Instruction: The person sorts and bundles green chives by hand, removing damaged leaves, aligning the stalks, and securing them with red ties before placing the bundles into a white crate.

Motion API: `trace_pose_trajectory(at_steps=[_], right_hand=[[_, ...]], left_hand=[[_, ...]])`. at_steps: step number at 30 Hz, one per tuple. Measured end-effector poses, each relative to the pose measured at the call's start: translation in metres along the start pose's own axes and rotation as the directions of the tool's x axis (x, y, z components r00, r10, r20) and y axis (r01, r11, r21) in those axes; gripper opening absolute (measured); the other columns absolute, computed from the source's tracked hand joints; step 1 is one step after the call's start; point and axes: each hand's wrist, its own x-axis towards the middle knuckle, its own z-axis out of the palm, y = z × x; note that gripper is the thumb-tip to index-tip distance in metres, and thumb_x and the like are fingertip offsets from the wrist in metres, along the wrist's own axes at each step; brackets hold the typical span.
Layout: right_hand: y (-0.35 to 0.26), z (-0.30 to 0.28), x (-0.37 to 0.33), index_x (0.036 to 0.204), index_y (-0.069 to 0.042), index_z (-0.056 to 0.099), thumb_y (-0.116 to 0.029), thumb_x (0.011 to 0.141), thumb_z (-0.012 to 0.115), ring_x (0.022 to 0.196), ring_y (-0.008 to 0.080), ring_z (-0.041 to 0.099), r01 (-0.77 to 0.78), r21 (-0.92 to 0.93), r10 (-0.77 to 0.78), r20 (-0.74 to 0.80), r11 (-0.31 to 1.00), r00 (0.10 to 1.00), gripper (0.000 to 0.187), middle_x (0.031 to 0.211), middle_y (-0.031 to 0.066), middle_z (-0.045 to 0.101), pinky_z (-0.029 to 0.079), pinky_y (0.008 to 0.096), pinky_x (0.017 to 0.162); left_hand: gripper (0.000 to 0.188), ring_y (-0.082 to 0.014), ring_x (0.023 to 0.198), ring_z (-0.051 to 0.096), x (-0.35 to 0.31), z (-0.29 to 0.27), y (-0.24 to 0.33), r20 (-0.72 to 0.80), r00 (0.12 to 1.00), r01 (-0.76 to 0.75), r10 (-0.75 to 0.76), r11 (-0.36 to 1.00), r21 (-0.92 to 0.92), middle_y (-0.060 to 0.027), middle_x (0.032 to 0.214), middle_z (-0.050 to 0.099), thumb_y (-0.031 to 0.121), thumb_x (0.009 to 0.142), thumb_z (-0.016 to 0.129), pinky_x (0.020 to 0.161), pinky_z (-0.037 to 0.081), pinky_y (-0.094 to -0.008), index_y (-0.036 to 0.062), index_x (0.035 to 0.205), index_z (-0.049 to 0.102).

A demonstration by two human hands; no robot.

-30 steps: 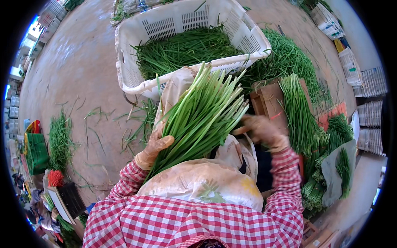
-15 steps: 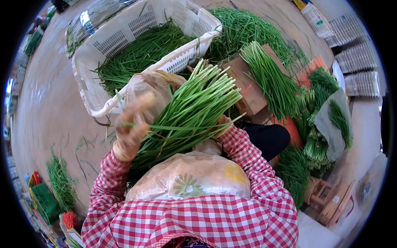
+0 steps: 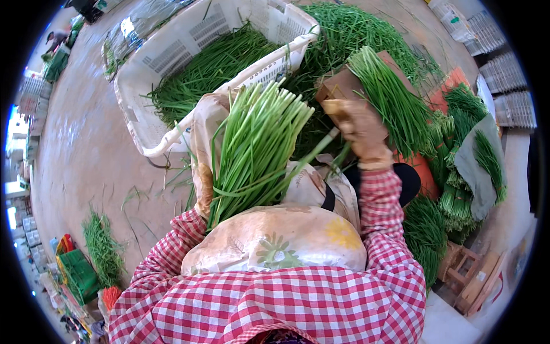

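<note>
So the left hand (image 3: pixel 203 189) is curled round the left side of a fat bundle of long, flat green stalks with pale cut ends (image 3: pixel 258 135). Thumb's along the near side, the other fingers are hidden, but it looks like a proper hold. The right hand (image 3: pixel 360 133) is off to the right of the bundle, smeared by motion blur, so I honestly can't tell how far its fingers are spread or whether they've got anything. One loose green strand with a pale end (image 3: pixel 314 150) runs from the bundle up to just beside those fingers; can't say if it's pinched.

The bundle sits over the lap, against a cream cloth apron with printed flowers (image 3: pixel 275 243), pale ends pointing up and away. My read: this is the picking-over step, pulling stray bits out of the bunch. The next move seems to call for a steady left grip, not a crushing one, and a light right-hand pinch on single strands.

Further out: a white slotted plastic crate (image 3: pixel 153 150) with loose green leaves (image 3: pixel 220 71) inside, and a brown cardboard box (image 3: pixel 344 83) with a neat green bunch (image 3: pixel 384 94) lying on it.
</note>
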Motion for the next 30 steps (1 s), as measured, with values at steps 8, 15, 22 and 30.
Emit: trace_pose_trajectory(at_steps=[8, 15, 22, 30], right_hand=[[-0.033, 0.078, -0.052, 0.114, -0.013, 0.064, -0.034, 0.076, 0.073, 0.063, 0.0192, 0.058, 0.438, -0.856, -0.194, 0.397, 0.274, 0.897, 0.045, 0.069, 0.0053, 0.059, 0.045, 0.0308, 0.058], [0.018, 0.074, -0.023, 0.091, -0.008, 0.065, -0.023, 0.081, 0.065, 0.071, 0.0307, 0.061, 0.401, -0.778, -0.410, 0.204, 0.483, 0.889, 0.018, 0.076, 0.0129, 0.062, 0.049, 0.0386, 0.064], [0.052, 0.001, 0.032, 0.086, -0.005, 0.059, -0.011, 0.087, 0.048, 0.072, 0.0324, 0.064, -0.128, -0.992, -0.484, -0.110, -0.005, 0.868, 0.013, 0.079, 0.0157, 0.065, 0.051, 0.0421, 0.062], [-0.014, 0.109, -0.025, 0.101, -0.004, 0.063, -0.048, 0.077, 0.072, 0.075, 0.0173, 0.064, 0.066, -0.583, 0.011, 0.128, 0.810, 0.992, 0.051, 0.080, 0.0081, 0.066, 0.050, 0.0282, 0.067]], left_hand=[[0.090, -0.0289, 0.123, 0.046, -0.010, 0.001, -0.004, 0.030, 0.997, -0.067, 0.070, 0.994, -0.089, -0.0122, 0.140, 0.041, 0.073, 0.078, 0.044, 0.103, 0.039, -0.0468, 0.0126, 0.143, 0.030], [0.092, -0.0323, 0.122, 0.046, -0.011, -0.013, -0.015, 0.005, 0.992, -0.122, 0.124, 0.981, -0.149, -0.0163, 0.139, 0.041, 0.072, 0.079, 0.047, 0.100, 0.042, -0.0485, 0.0109, 0.144, 0.027], [0.094, -0.0323, 0.120, 0.048, -0.010, 0.017, -0.012, 0.034, 0.979, -0.199, 0.203, 0.974, -0.105, -0.0165, 0.139, 0.041, 0.074, 0.076, 0.048, 0.097, 0.045, -0.0473, 0.0117, 0.144, 0.027], [0.097, -0.0275, 0.115, 0.053, -0.027, 0.009, -0.005, 0.048, 0.995, -0.075, 0.083, 0.985, -0.153, -0.0134, 0.136, 0.045, 0.077, 0.073, 0.044, 0.096, 0.047, -0.0435, 0.0139, 0.144, 0.027]])
